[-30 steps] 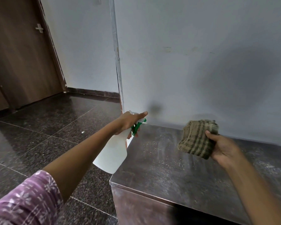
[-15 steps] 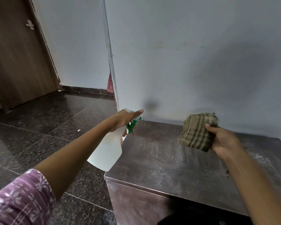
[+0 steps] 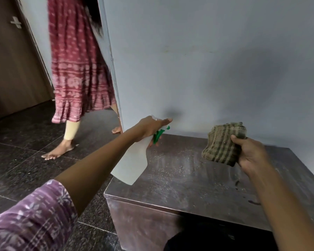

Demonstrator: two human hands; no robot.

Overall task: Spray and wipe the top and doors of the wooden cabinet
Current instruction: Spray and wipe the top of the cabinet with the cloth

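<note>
The dark wooden cabinet (image 3: 179, 180) stands against the pale wall, its top dusty and speckled with fine droplets. My left hand (image 3: 149, 129) grips a white spray bottle (image 3: 130, 163) with a green trigger, held over the cabinet's left rear corner, nozzle pointing right. My right hand (image 3: 250, 153) holds a folded green checked cloth (image 3: 223, 144) a little above the top's middle. The cabinet's front face is mostly in shadow at the bottom edge; no doors can be made out.
Another person in a red patterned dress (image 3: 76, 69) walks barefoot on the dark tiled floor (image 3: 25, 160) just left of the wall corner. A brown door (image 3: 11, 66) stands at the far left.
A person in a red dress has stepped out from behind the wall corner into view. Both my hands keep nearly the same pose over the cabinet.
</note>
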